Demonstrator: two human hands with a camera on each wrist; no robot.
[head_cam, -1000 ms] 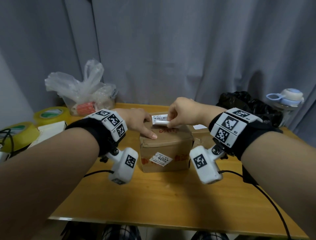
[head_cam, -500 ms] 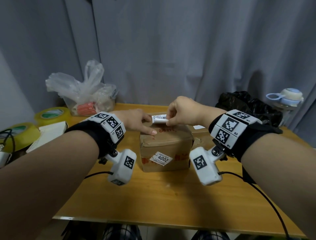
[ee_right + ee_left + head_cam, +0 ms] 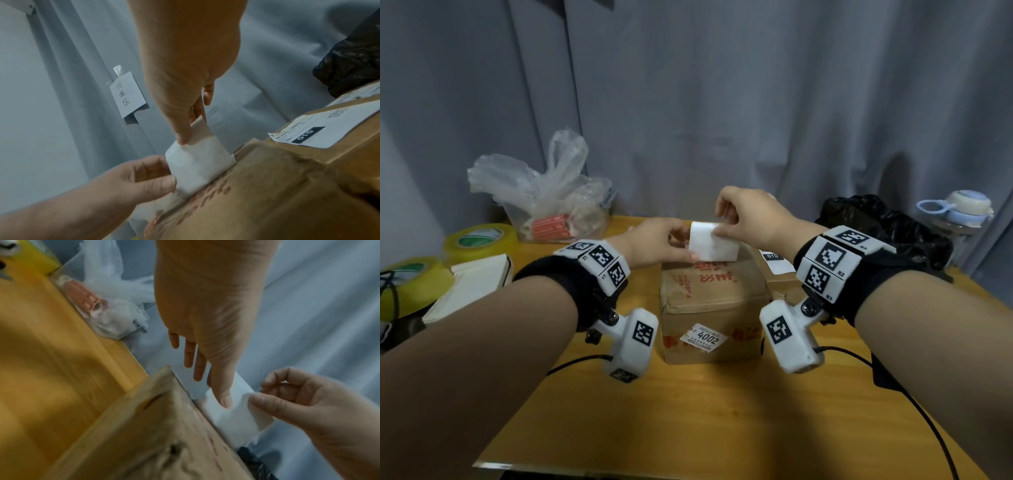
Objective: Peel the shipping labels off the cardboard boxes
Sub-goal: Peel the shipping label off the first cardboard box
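Label [image 3: 713, 245] upright between hands, long axis left-right, foot stuck at box [image 3: 714, 301] far edge. Right hand [image 3: 751, 217] pinches top; left hand [image 3: 659, 243] pinches side.

Ahead of my hands the grey curtain [image 3: 722, 102] closes off the far side just behind the cardboard box [image 3: 712, 308], and a second box [image 3: 780, 277] sits tight against it under my right hand [image 3: 750, 219], so there is no gap to slip between them. Out past my left hand [image 3: 661, 243] the clear plastic bag [image 3: 544, 198], two yellow tape rolls [image 3: 479, 238] and a white booklet [image 3: 472, 284] crowd that side, while a black bag [image 3: 883, 226] and a bottle [image 3: 959, 216] block the far right. Nearer me than both hands, the table [image 3: 705, 411] lies open in front of the box, crossed only by thin black cables [image 3: 914, 404].
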